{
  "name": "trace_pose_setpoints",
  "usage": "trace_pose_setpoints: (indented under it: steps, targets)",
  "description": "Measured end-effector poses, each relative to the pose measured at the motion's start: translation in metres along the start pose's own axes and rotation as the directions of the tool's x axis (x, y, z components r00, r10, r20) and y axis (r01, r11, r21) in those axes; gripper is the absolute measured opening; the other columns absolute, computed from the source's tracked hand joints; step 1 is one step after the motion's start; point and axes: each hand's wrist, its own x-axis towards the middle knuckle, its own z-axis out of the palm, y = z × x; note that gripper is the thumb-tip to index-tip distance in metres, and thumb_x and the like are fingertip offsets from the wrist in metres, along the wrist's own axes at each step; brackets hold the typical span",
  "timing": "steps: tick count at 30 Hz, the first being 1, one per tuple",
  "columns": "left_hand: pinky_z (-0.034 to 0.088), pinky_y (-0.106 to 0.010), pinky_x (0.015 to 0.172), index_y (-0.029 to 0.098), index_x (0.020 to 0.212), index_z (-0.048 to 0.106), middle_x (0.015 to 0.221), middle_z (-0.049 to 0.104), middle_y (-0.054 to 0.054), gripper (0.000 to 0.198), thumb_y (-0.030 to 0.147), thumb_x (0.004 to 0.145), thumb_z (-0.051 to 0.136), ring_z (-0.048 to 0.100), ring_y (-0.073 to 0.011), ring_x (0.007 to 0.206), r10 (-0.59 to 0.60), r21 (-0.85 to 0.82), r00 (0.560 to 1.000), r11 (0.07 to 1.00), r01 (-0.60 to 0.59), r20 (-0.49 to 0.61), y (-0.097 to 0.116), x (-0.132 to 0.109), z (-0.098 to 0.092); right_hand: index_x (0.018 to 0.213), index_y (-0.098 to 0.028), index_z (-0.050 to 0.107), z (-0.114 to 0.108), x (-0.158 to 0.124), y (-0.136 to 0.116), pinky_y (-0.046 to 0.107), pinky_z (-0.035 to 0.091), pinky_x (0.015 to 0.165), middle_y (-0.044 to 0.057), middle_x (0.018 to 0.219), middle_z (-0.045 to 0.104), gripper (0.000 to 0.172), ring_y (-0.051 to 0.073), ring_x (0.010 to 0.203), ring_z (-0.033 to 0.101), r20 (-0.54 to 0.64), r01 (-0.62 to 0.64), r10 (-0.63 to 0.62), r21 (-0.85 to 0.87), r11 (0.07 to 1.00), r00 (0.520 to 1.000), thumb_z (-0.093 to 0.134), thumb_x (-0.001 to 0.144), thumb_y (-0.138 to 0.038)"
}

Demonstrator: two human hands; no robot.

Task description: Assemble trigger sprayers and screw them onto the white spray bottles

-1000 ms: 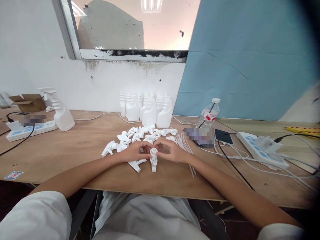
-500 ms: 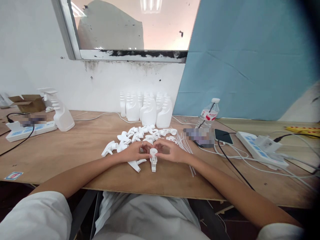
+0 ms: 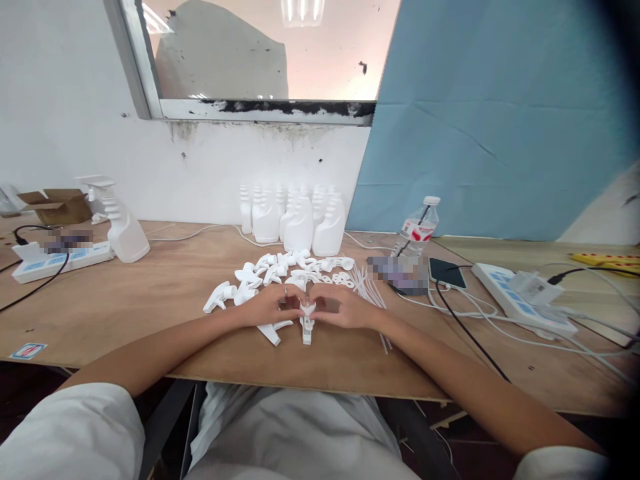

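Observation:
A white trigger spray head is between my two hands near the table's front edge, its narrow end pointing toward me. My left hand closes on its left side with thumb and fingers. My right hand grips it from the right in the same way. Fingertips cover much of its upper end. Just left of it lies another spray head. Behind my hands is a loose pile of white spray heads. Small white rings and thin clear tubes lie behind and beside my right hand.
Several white bottles stand against the wall. An assembled spray bottle stands left, near a power strip and a cardboard box. At right are a water bottle, a phone, cables and another power strip.
The spray head has tipped slightly between my fingers, so its round opening no longer faces up into view. My fingers have shifted a little around it.

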Motion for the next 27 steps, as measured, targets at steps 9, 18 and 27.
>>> trace_pose_setpoints:
  steps: [9,18,27]
  targets:
    - [0.047,-0.024,0.078,0.016,0.097,0.06,0.095,0.065,-0.005,0.019,0.034,0.092,0.056,0.06,-0.0133,0.083,0.068,0.148,0.997,0.986,-0.072,0.031,0.002,0.0,-0.002,0.094,-0.019,0.06,0.001,0.001,-0.002,0.03,0.048,0.076,0.005,0.089,0.065,0.013,0.016,0.079,0.06,-0.007,0.042,-0.042,-0.04,0.998,0.999,0.06,0.09,-0.032]
    - [0.047,-0.025,0.083,0.016,0.096,0.062,0.097,0.066,-0.006,0.02,0.034,0.095,0.051,0.061,-0.015,0.089,0.083,0.151,0.996,0.985,-0.085,0.023,0.001,-0.001,0.0,0.091,-0.019,0.063,0.002,0.001,-0.004,0.031,0.049,0.078,0.007,0.09,0.066,0.012,0.017,0.085,0.062,-0.031,0.118,-0.122,-0.097,0.988,0.992,0.054,0.094,-0.027]
    - [0.047,-0.028,0.084,0.017,0.097,0.062,0.095,0.064,-0.007,0.017,0.027,0.095,0.049,0.059,-0.0163,0.091,0.134,0.143,0.991,0.981,-0.131,-0.013,0.001,0.0,0.003,0.095,-0.018,0.058,-0.001,0.001,-0.012,0.032,0.05,0.082,0.009,0.097,0.064,0.015,0.018,0.092,0.061,0.018,0.112,-0.111,-0.18,0.977,0.994,0.046,0.097,-0.027]
